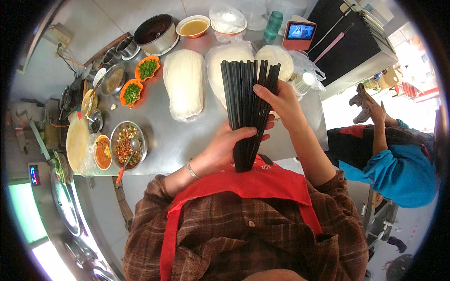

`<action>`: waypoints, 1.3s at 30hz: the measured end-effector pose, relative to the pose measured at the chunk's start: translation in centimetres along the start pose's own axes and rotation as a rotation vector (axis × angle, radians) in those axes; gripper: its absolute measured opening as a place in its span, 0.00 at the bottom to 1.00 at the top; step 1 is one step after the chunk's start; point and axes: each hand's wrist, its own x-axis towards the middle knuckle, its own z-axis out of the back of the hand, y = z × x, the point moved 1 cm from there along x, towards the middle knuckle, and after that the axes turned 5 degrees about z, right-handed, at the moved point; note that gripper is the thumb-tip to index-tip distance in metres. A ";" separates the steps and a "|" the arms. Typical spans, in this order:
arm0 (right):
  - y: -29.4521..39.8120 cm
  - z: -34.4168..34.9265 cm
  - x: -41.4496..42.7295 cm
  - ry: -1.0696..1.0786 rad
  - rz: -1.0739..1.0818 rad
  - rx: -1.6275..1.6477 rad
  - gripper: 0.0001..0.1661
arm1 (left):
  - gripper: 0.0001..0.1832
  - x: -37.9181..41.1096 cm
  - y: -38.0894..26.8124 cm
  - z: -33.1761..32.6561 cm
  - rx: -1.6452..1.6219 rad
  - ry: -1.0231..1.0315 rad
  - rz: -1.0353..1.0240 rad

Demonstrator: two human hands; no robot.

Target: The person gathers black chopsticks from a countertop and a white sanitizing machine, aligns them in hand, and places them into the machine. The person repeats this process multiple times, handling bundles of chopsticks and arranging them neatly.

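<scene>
A thick bundle of black chopsticks (246,95) is held upright in front of my red apron, fanned out at the upper end. My left hand (233,137) is wrapped round its lower half, the thumb across the front. At the upper right of the bundle, my right hand (281,102) grips some of the sticks, thumb in front; its other fingers are partly hidden. Behind the bundle on the steel table (168,140) lie pale dough pieces under plastic: a long block (184,84), a wide one (219,70) and a rounder one (277,59).
On the left stand a steel bowl of chopped vegetables (128,144) with a spoon, a bowl of red sauce (102,151) and orange bowls of chopped greens (132,93). A large pot (154,33) and paper cups (304,83) stand farther back. A co-worker in blue sleeves (400,175) is at the right.
</scene>
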 end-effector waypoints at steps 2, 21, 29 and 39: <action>-0.1 0.0 0.0 -0.009 -0.051 0.033 0.13 | 0.26 0.1 0.0 0.2 -0.013 0.012 0.014; 0.0 -0.8 0.0 -0.017 -0.023 0.081 0.16 | 0.29 -0.5 0.1 0.2 -0.006 0.079 0.008; -0.7 -0.7 -0.5 -0.034 -0.005 0.084 0.16 | 0.26 -0.7 0.6 0.5 -0.017 0.062 0.011; -0.2 -0.2 -1.4 -0.056 -0.137 0.217 0.10 | 0.31 -0.8 1.0 1.4 -0.062 0.006 0.036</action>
